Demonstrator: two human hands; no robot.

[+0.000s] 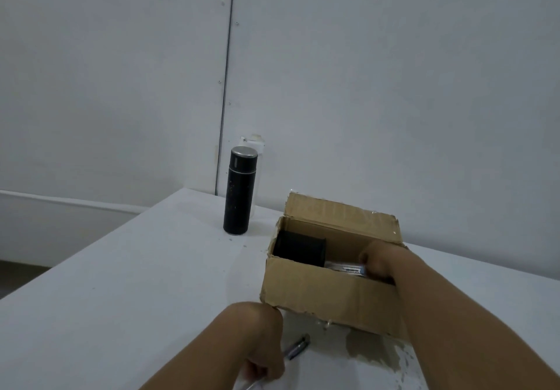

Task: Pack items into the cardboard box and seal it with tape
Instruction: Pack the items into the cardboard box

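While the cardboard box (318,289) sits open on the white table (121,298) at 4 o'clock in the view, the right hand (377,261) reaches inside, fingers pinching a flat silvery packet (345,268). A black block (298,247) fills the box's 9 o'clock end. At 7 o'clock of the box, the left hand (263,359) curls around a pen (297,345). A black flask (239,195) stands upright at 10 o'clock.

- The cardboard box (318,292) stands open on the bench (136,283), towards its right side.
- A vacuum flask (239,195) stands upright on the bench, behind and left of the box, near the wall (363,86).
- In the box, a block (298,247) sits at the left end.
- Right of the block lies a flat packet (345,268), held by the right hand (377,261).
- A pen (298,345) lies on the bench before the box, just right of the left hand (263,347).
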